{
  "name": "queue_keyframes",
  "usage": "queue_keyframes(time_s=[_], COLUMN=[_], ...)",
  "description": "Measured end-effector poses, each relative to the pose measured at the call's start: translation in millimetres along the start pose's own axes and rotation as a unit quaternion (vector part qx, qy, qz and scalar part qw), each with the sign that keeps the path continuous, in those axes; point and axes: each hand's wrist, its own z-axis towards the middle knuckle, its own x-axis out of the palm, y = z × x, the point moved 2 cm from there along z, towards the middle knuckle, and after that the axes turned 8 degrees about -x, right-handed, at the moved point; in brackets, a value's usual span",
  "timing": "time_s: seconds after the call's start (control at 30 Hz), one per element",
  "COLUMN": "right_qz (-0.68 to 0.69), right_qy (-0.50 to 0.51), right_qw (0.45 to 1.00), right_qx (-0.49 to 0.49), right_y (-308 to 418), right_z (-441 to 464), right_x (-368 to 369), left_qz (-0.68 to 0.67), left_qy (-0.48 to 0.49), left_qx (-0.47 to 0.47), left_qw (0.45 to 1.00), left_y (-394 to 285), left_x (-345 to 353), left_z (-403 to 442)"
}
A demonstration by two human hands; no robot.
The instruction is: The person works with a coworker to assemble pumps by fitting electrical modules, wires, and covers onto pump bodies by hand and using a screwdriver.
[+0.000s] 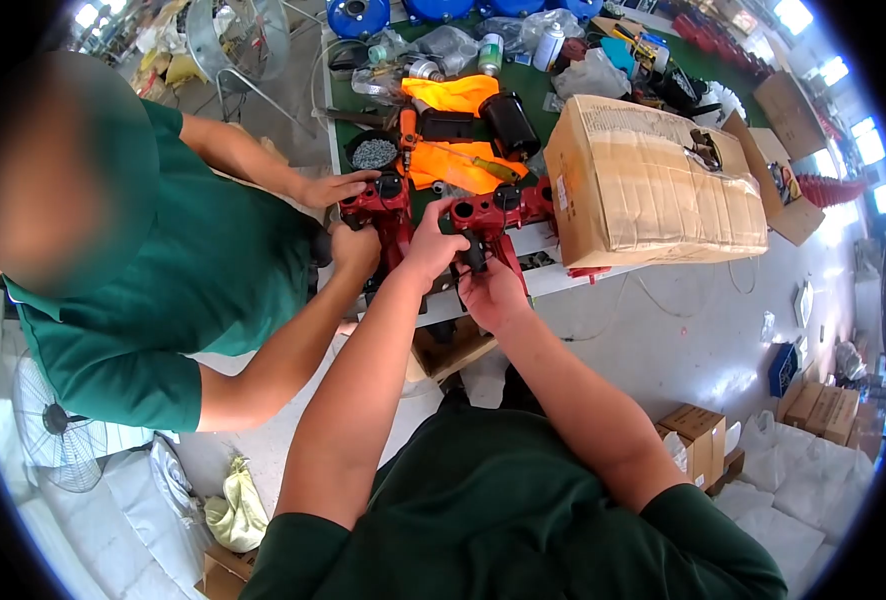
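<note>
At the near edge of the workbench, my left hand point(435, 243) is closed on a small black part point(474, 253) beside a red metal assembly point(483, 208). My right hand point(493, 292) has its fingers bent against the lower side of the same black part. A second red assembly point(378, 200) lies just to the left, with both hands of a co-worker on it. Behind them are an orange-and-black screwdriver-like tool point(407, 135), orange cloths point(463, 168) and a dish of small metal pieces point(373, 152).
A large taped cardboard box point(653, 185) stands right of my hands. The co-worker point(183, 240) is close on my left. Spray cans point(548, 47), plastic bags and blue round parts point(358, 17) sit at the bench's back. An open carton point(453, 350) is below the edge.
</note>
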Motion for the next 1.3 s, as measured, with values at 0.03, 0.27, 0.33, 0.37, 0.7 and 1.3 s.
queue_keyframes(time_s=[0.03, 0.27, 0.33, 0.37, 0.7, 1.3], right_qz=[-0.003, 0.047, -0.021, -0.056, -0.046, -0.084], right_qy=[-0.007, 0.014, -0.039, -0.065, -0.083, -0.106], right_qw=[1.0, 0.999, 0.998, 0.994, 0.994, 0.987], right_qx=[-0.001, -0.007, -0.045, -0.064, -0.062, -0.088], right_y=[2, -9, -6, -5, -7, -8], right_z=[-2, 1, -3, -7, -17, -18], right_x=[4, 1, 5, 12, 18, 23], left_qz=[0.01, -0.03, -0.013, -0.006, 0.049, 0.107], left_qy=[-0.005, 0.028, 0.025, 0.017, -0.001, -0.051], left_qx=[0.009, -0.039, -0.046, -0.044, -0.005, 0.016], left_qw=[1.0, 0.998, 0.999, 0.999, 0.999, 0.993], left_y=[5, 0, -1, 0, 8, 7], left_x=[-1, -5, -6, -6, -7, -9], left_z=[4, 3, 3, 5, 18, 19])
